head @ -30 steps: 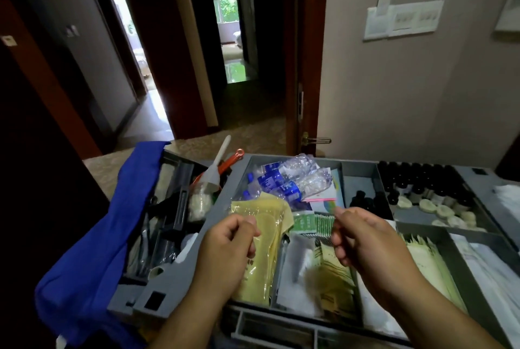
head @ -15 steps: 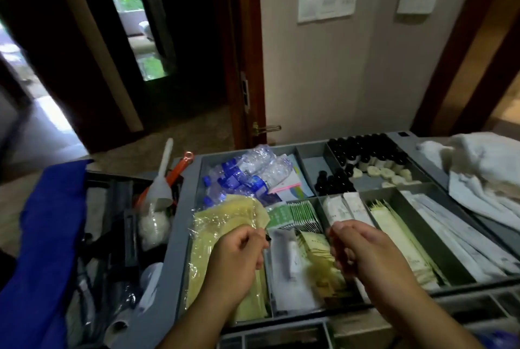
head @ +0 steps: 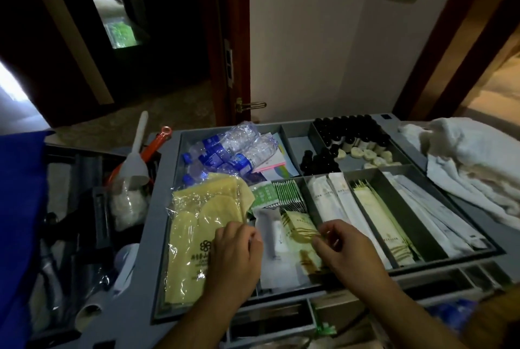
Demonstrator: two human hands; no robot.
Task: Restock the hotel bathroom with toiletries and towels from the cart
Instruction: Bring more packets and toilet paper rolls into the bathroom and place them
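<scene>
The grey cart tray lies below me, split into compartments. My left hand hangs with curled fingers over the edge of a wrapped pair of yellow slippers, its fingertips by a white packet; a grip does not show. My right hand pinches the edge of a pale green-striped sachet in the middle compartment. Green sachets, long white packets, water bottles, small dark bottles and round soaps fill other compartments. White towels are piled at the right.
A blue bag hangs at the cart's left end beside a white brush and cleaning tools. Behind the cart are a beige wall, a wooden door edge with a brass handle, a dark doorway left and another opening right.
My view has swung right and down onto the tray. Both hands have dropped from above the tray into the middle compartments, the right one reaching the striped sachet.
</scene>
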